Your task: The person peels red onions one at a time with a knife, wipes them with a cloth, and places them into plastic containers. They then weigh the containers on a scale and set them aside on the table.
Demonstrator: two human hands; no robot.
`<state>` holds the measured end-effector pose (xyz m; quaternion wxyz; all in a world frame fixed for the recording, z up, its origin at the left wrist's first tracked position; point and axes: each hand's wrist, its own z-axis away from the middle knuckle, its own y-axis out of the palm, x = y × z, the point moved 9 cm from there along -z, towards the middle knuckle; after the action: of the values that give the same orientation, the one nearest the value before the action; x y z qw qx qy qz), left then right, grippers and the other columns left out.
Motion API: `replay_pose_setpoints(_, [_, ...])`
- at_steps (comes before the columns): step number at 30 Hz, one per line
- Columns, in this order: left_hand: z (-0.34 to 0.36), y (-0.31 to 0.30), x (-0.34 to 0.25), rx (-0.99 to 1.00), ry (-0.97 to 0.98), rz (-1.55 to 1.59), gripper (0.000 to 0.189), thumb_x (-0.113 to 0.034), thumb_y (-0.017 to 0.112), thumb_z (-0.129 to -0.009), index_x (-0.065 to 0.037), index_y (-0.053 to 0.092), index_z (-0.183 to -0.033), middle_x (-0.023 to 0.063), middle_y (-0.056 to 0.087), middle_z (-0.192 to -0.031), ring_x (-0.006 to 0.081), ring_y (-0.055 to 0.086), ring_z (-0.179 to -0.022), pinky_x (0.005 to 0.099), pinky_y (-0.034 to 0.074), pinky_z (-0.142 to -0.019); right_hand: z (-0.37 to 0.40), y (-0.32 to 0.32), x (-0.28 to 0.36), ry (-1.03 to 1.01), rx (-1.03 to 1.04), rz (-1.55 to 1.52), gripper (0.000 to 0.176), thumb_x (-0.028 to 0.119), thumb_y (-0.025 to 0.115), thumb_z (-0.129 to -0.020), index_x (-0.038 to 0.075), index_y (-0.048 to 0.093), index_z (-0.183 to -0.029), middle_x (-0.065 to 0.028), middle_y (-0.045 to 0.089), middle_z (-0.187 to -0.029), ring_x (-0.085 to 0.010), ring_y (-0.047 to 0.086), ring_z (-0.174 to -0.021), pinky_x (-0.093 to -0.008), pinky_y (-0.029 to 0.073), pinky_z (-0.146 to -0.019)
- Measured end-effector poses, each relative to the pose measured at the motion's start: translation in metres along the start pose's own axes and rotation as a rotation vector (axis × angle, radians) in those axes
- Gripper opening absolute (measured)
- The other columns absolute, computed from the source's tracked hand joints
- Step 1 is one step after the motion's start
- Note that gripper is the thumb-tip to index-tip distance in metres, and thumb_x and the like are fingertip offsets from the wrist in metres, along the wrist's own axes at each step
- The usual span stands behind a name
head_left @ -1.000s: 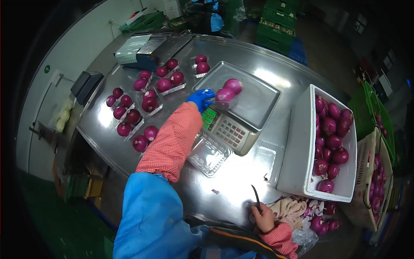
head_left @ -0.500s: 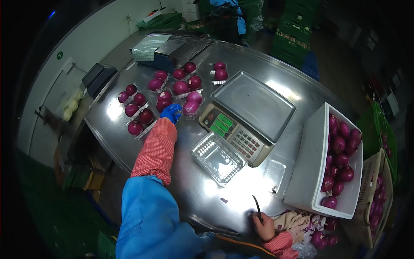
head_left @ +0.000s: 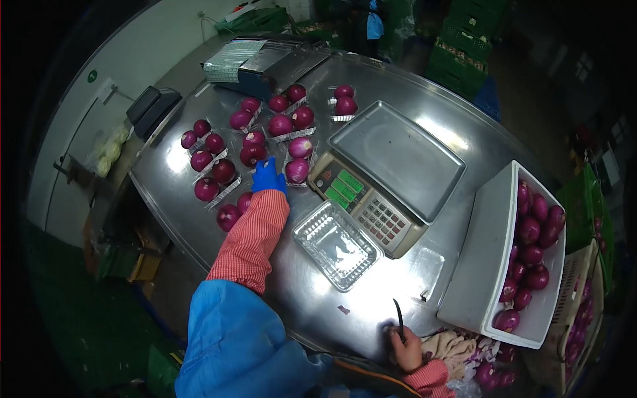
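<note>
My left hand (head_left: pixel 269 178), in a blue glove, reaches over the table with its fingers partly extended. Its fingertips are right at the lower red onion (head_left: pixel 253 156) of a clear tray pack. Just to its right is another pack with a red onion (head_left: pixel 297 171) and one showing a pale end. Two red onions (head_left: pixel 228 217) lie by my left sleeve, partly covered by it. My bare right hand (head_left: pixel 407 351) is closed round a small dark curved knife (head_left: pixel 399 317), blade pointing up, at the table's front edge. An unfilled clear plastic tray (head_left: pixel 337 245) sits between my hands.
A digital scale (head_left: pixel 381 215) with a metal pan stands mid-table. At right, a white foam box (head_left: pixel 472 265) holds many red onions. A label machine (head_left: pixel 242 73) stands at the back. Beside my right hand lie a beige cloth (head_left: pixel 448 349) and onion peelings.
My left hand has shifted slightly right and down, and its sleeve now uncovers two onions. An onion right of it now shows its pale end. My right hand still holds the knife.
</note>
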<state>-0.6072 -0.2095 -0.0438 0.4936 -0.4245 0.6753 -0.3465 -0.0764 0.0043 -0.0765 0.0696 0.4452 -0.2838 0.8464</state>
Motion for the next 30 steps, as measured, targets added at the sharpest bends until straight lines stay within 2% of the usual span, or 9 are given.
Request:
replay_pose_setpoints(3, [0.014,0.012,-0.012,0.221,0.106,-0.088,0.049,-0.041,0.068,-0.085,-0.014,0.061,-0.125,0.0150,0.060,-0.121,0.0354,0.054,-0.119,0.0474,0.048,-0.096,-0.003,0.000,-0.006,-0.083,-0.036,-0.010,0.021,0.022,0.065,-0.091,0.003,0.070,-0.099,-0.0110,0.065,-0.067,-0.0169,0.063,-0.060,-0.0315,0.047,-0.058])
replay_pose_setpoints(6, [0.017,0.003,-0.020,0.297,0.036,-0.101,0.045,-0.049,0.067,-0.083,-0.012,0.068,-0.109,0.0190,0.062,-0.116,0.0377,0.059,-0.111,0.0487,0.049,-0.092,-0.003,0.003,-0.005,-0.056,-0.011,0.005,0.020,0.021,0.065,-0.091,0.003,0.070,-0.099,-0.0115,0.065,-0.067,-0.0178,0.063,-0.060,-0.0316,0.048,-0.058])
replay_pose_setpoints(9, [0.012,0.004,-0.030,0.367,-0.008,-0.182,0.043,-0.048,0.061,-0.089,-0.011,0.068,-0.111,0.0165,0.063,-0.116,0.0347,0.061,-0.111,0.0475,0.050,-0.093,-0.003,0.004,-0.008,-0.132,-0.038,0.027,0.020,0.021,0.064,-0.091,0.003,0.070,-0.098,-0.0125,0.065,-0.068,-0.0201,0.063,-0.060,-0.0322,0.048,-0.059])
replay_pose_setpoints(15, [0.005,0.033,-0.047,0.405,0.168,-0.147,0.038,-0.040,0.059,-0.093,-0.006,0.063,-0.108,0.0222,0.064,-0.104,0.0380,0.063,-0.099,0.0481,0.049,-0.088,0.003,0.002,-0.009,-0.088,-0.019,0.034,0.021,0.023,0.065,-0.091,0.003,0.069,-0.098,-0.0138,0.066,-0.069,-0.0233,0.063,-0.061,-0.0337,0.048,-0.059])
replay_pose_setpoints(18, [0.010,0.034,-0.012,-0.018,0.212,0.412,0.034,-0.035,0.057,-0.096,-0.003,0.061,-0.106,0.0169,0.065,-0.098,0.0283,0.066,-0.088,0.0410,0.051,-0.081,0.007,0.000,-0.009,-0.059,-0.013,0.040,0.019,0.016,0.063,-0.092,0.000,0.068,-0.101,-0.0020,0.063,-0.071,-0.0083,0.055,-0.067,-0.0273,0.046,-0.062])
replay_pose_setpoints(21, [0.020,0.030,0.025,0.084,-0.113,1.012,0.032,-0.033,0.054,-0.100,-0.002,0.060,-0.105,0.0112,0.064,-0.092,0.0163,0.062,-0.080,0.0320,0.051,-0.074,0.010,-0.003,-0.013,-0.070,-0.037,0.044,0.021,0.021,0.064,-0.090,0.002,0.068,-0.099,-0.0144,0.065,-0.069,-0.0227,0.063,-0.061,-0.0336,0.048,-0.059])
replay_pose_setpoints(24, [0.037,0.008,0.029,0.224,-0.218,0.799,0.042,-0.041,0.055,-0.099,0.000,0.060,-0.106,0.0102,0.063,-0.087,0.0105,0.061,-0.080,0.0285,0.051,-0.073,0.011,0.002,-0.022,-0.140,-0.044,0.009,0.022,0.021,0.064,-0.090,0.002,0.068,-0.099,-0.0162,0.066,-0.071,-0.0264,0.065,-0.063,-0.0357,0.049,-0.061])
replay_pose_setpoints(27, [0.022,0.009,0.035,0.114,-0.150,0.831,0.045,-0.044,0.057,-0.096,0.000,0.062,-0.103,0.0140,0.066,-0.091,0.0186,0.065,-0.080,0.0340,0.052,-0.075,0.016,0.003,-0.013,-0.132,-0.016,0.117,0.023,0.022,0.064,-0.090,0.002,0.068,-0.099,-0.0181,0.067,-0.074,-0.0312,0.066,-0.068,-0.0382,0.050,-0.063])
replay_pose_setpoints(30, [0.014,0.020,-0.002,0.235,0.041,0.279,0.047,-0.046,0.059,-0.094,-0.001,0.063,-0.102,0.0181,0.067,-0.095,0.0283,0.067,-0.083,0.0402,0.053,-0.078,0.021,0.003,-0.015,-0.116,-0.014,0.104,0.024,0.024,0.063,-0.090,0.002,0.068,-0.099,-0.0193,0.067,-0.076,-0.0342,0.067,-0.071,-0.0394,0.050,-0.065])
